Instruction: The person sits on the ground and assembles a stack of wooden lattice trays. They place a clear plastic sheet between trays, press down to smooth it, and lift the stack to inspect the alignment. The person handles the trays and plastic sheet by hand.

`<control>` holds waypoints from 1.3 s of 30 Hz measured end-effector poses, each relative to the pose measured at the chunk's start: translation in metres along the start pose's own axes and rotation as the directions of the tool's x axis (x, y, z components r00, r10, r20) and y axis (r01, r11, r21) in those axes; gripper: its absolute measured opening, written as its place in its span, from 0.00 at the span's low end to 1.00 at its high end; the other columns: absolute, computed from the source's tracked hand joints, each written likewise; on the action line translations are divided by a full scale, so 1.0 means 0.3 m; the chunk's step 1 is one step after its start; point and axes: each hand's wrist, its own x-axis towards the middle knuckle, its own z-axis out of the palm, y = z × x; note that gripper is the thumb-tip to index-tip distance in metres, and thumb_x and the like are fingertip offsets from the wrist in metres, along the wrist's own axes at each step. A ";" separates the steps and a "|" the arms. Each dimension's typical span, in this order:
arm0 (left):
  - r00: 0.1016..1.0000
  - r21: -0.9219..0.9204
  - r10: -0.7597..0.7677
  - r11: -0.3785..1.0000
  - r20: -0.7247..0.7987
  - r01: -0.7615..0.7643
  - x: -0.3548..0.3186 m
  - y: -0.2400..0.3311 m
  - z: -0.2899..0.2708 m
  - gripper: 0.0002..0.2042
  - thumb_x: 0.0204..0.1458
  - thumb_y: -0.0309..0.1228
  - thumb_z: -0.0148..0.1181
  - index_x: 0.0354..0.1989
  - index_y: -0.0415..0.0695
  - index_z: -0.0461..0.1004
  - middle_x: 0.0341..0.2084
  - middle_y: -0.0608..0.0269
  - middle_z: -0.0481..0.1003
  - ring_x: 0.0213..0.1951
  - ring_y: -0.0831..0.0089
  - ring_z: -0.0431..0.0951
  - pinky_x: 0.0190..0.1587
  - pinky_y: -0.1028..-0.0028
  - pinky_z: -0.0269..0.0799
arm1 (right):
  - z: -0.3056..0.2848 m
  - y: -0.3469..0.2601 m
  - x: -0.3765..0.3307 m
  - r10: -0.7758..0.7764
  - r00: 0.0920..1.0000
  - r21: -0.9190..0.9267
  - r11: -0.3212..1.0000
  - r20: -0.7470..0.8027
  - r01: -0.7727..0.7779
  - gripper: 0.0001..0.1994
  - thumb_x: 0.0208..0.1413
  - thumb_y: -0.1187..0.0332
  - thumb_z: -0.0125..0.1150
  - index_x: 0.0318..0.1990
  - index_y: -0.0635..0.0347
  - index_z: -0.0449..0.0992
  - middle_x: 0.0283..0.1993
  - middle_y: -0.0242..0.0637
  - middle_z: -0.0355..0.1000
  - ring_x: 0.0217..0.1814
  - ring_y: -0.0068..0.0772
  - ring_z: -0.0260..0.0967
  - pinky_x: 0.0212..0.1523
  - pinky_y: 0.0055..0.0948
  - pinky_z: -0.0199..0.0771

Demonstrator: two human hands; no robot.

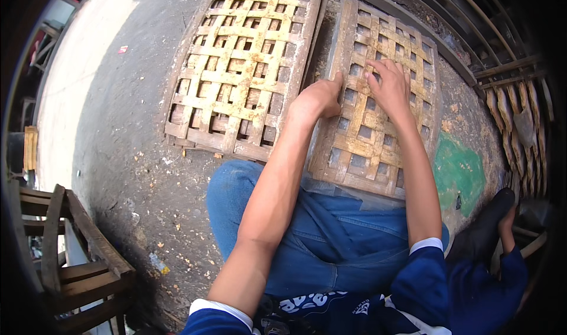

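Two woven bamboo lattice panels with wooden frames lie side by side before me. At the edge of the right lattice panel (348,158), my left hand (322,97) is closed round the left frame bar; most of its fingers are hidden. My right hand (391,87) rests over the upper middle of the same panel. Its fingers are curved and apart, with the tips touching the strips and nothing visible between them. To the left, the other lattice panel (236,78) lies on top of further frames, untouched. A greyish sheet (378,201) shows under the right panel's near edge.
A wooden rack (97,240) stands at the lower left. Concrete floor (153,181) carries scattered crumbs and a scrap of wrapper (158,263). A green patch (459,172) lies right of the panels, with another person's dark-clad leg (481,234) nearby. Slatted wooden pieces (520,128) line the right.
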 end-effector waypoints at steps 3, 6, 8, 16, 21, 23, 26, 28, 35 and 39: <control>0.999 -0.042 -0.016 0.999 0.028 0.017 0.001 0.011 0.023 0.43 0.47 0.28 0.64 0.73 0.37 0.48 0.49 0.38 0.76 0.53 0.49 0.78 0.55 0.60 0.75 | 0.069 -0.042 0.034 -0.051 0.998 -0.085 0.995 -0.049 0.047 0.20 0.58 0.63 0.62 0.59 0.46 0.78 0.58 0.34 0.69 0.63 0.40 0.60 0.63 0.41 0.56; 1.000 -0.042 -0.025 0.999 -0.002 0.025 -0.007 0.017 0.014 0.41 0.47 0.22 0.56 0.73 0.35 0.48 0.50 0.35 0.76 0.53 0.48 0.77 0.56 0.60 0.75 | 0.127 -0.077 0.034 -0.047 0.993 -0.052 0.998 -0.108 0.041 0.18 0.59 0.64 0.61 0.57 0.46 0.79 0.58 0.33 0.69 0.63 0.40 0.60 0.64 0.42 0.55; 0.999 -0.058 -0.040 0.997 0.005 0.040 -0.020 0.015 -0.006 0.40 0.48 0.20 0.54 0.73 0.35 0.48 0.50 0.34 0.75 0.53 0.47 0.77 0.56 0.59 0.75 | 0.169 -0.089 0.035 -0.015 0.988 -0.012 1.000 -0.153 0.014 0.18 0.59 0.64 0.61 0.57 0.46 0.79 0.59 0.33 0.69 0.64 0.40 0.60 0.65 0.42 0.55; 0.998 -0.069 -0.060 0.996 0.017 0.061 -0.015 0.024 -0.009 0.38 0.49 0.19 0.54 0.72 0.35 0.48 0.50 0.34 0.75 0.54 0.46 0.77 0.55 0.58 0.75 | 0.229 -0.063 0.024 0.094 0.964 0.116 0.991 -0.249 -0.067 0.14 0.56 0.64 0.65 0.51 0.41 0.83 0.57 0.30 0.70 0.64 0.39 0.60 0.67 0.44 0.53; 1.000 -0.056 -0.031 0.998 0.007 0.031 -0.013 0.013 -0.006 0.39 0.48 0.20 0.54 0.72 0.33 0.48 0.50 0.33 0.75 0.54 0.48 0.77 0.55 0.58 0.75 | 0.238 -0.075 0.014 0.102 0.953 0.196 0.980 -0.284 -0.046 0.12 0.56 0.65 0.65 0.47 0.45 0.84 0.55 0.31 0.71 0.61 0.39 0.62 0.66 0.42 0.55; 1.000 -0.052 -0.026 0.998 0.008 0.026 -0.015 0.015 -0.006 0.40 0.48 0.20 0.54 0.73 0.33 0.47 0.49 0.33 0.75 0.54 0.48 0.77 0.55 0.58 0.75 | 0.237 -0.075 0.010 0.108 0.950 0.222 0.974 -0.291 -0.043 0.11 0.55 0.65 0.65 0.46 0.46 0.85 0.55 0.31 0.71 0.61 0.39 0.62 0.66 0.41 0.55; 1.000 -0.036 -0.023 0.999 0.020 0.023 -0.003 0.021 -0.005 0.40 0.47 0.20 0.54 0.73 0.32 0.47 0.48 0.34 0.76 0.53 0.48 0.77 0.54 0.58 0.75 | 0.244 -0.050 0.006 0.108 0.947 0.265 0.964 -0.302 -0.025 0.10 0.55 0.63 0.67 0.44 0.45 0.85 0.55 0.28 0.70 0.61 0.37 0.61 0.66 0.44 0.53; 0.999 -0.033 -0.028 0.999 0.018 0.028 0.000 0.017 -0.001 0.40 0.47 0.20 0.54 0.72 0.31 0.47 0.47 0.34 0.77 0.52 0.48 0.78 0.53 0.58 0.75 | 0.241 -0.048 0.003 0.092 0.953 0.308 0.951 -0.287 0.001 0.10 0.55 0.63 0.67 0.44 0.45 0.85 0.55 0.28 0.70 0.62 0.37 0.61 0.66 0.43 0.53; 1.000 -0.047 -0.017 0.999 -0.006 0.017 0.010 0.000 0.016 0.40 0.45 0.20 0.54 0.71 0.31 0.48 0.45 0.33 0.77 0.51 0.47 0.79 0.52 0.58 0.76 | 0.232 -0.045 -0.011 0.070 0.956 0.353 0.935 -0.284 0.036 0.08 0.54 0.62 0.69 0.40 0.48 0.86 0.53 0.31 0.72 0.60 0.39 0.63 0.65 0.43 0.56; 1.000 -0.048 -0.024 0.999 0.011 0.024 0.003 0.015 0.002 0.40 0.44 0.19 0.55 0.70 0.31 0.50 0.44 0.33 0.77 0.50 0.47 0.79 0.52 0.58 0.76 | 0.240 -0.036 -0.008 0.068 0.947 0.377 0.925 -0.313 0.058 0.06 0.54 0.63 0.69 0.37 0.50 0.85 0.52 0.34 0.71 0.60 0.41 0.63 0.63 0.44 0.58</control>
